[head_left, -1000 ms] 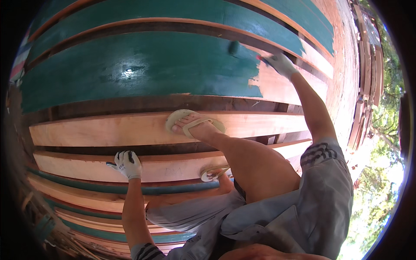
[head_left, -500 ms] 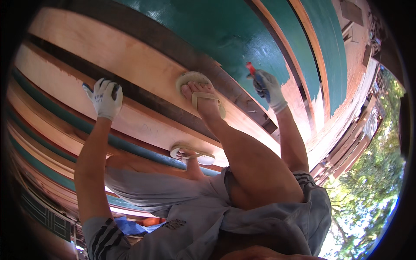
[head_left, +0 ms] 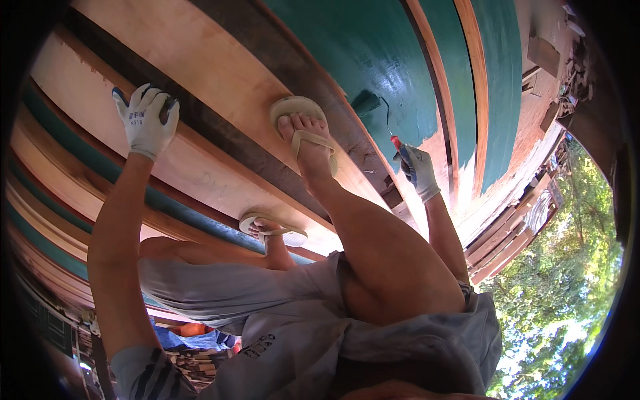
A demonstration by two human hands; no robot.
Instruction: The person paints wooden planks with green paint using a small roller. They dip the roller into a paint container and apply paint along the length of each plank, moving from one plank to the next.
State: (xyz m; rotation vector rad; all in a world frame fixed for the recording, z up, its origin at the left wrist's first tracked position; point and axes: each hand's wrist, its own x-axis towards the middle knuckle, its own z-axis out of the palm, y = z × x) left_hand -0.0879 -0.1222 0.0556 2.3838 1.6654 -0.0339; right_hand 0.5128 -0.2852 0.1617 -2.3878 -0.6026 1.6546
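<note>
My right hand (head_left: 417, 170), in a white glove with dark fingertips, is closed around the red handle of a small paint roller (head_left: 388, 113). A bent wire runs from the handle to the roller's dark green sleeve, which lies against a glossy green-painted panel (head_left: 320, 47). Bare wood shows at the panel's near right end. On the left, my left hand (head_left: 148, 123), gloved alike, is hooked over the wooden edge strip (head_left: 207, 150) of an unpainted board. Its fingers are bent over the strip, their tips partly hidden.
My sandalled feet (head_left: 303, 137) stand on pale bare boards (head_left: 233, 60) with dark gaps between them. More boards and green strips (head_left: 47, 127) run along the left. Stacked timber (head_left: 513, 233) and tree foliage (head_left: 567, 267) lie at the right. A blue sheet (head_left: 187, 339) is at lower left.
The roller sleeve and wire, hardly visible before, now show clearly on the green panel. My right hand is slightly nearer me. My left hand still rests on the edge strip; the whole view has shifted.
</note>
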